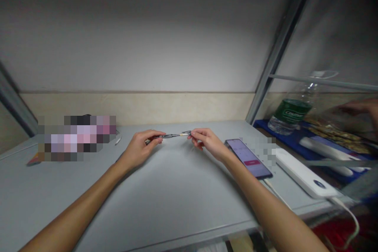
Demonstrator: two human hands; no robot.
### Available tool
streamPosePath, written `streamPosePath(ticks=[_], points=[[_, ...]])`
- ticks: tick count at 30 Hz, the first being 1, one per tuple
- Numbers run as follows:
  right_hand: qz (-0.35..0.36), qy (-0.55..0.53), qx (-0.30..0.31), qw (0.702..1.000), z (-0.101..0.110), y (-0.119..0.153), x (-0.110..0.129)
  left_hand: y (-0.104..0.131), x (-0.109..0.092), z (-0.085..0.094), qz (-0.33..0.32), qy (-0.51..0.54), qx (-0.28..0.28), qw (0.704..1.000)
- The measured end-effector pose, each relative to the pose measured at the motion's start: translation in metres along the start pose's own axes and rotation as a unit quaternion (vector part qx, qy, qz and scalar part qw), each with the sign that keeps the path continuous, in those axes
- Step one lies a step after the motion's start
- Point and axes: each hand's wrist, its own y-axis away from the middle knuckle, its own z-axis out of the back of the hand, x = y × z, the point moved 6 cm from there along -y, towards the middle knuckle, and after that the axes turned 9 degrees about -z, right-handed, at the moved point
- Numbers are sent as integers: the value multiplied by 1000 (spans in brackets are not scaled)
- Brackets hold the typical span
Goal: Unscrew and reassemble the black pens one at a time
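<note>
A slim pen (176, 135) is held level above the grey desktop (165, 201), with a grey section at left, a thin silvery middle and a dark, clip-like piece at right. My left hand (138, 147) pinches its left end between thumb and fingers. At the other end, the fingertips of my right hand (209, 143) close on the pen near the dark piece. Fingers cover both ends, so their exact shape is hidden. Just right of my right wrist lies a phone (249, 157) with its screen lit and a cable plugged in.
A white power bank (304, 175) with a cable lies near the right edge. Beyond the metal post (282, 43) are a bottle (293, 110), a blue tray (299, 147) and another person's hand (362, 106). Pixelated items (76, 138) lie at left, beside a white cable end (118, 140).
</note>
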Motion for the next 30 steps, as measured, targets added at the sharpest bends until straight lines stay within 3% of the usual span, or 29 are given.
streamPosePath(ticks=[5, 11, 30], points=[[-45, 7, 34, 998, -7, 4, 0, 3, -11, -7, -107, -139, 28, 984], [-100, -1, 141, 985, -14, 10, -11, 8, -19, -32, -169, -257, 123, 943], [73, 109, 96, 987, -21, 14, 7, 15, -19, -22, -159, -223, 96, 957]])
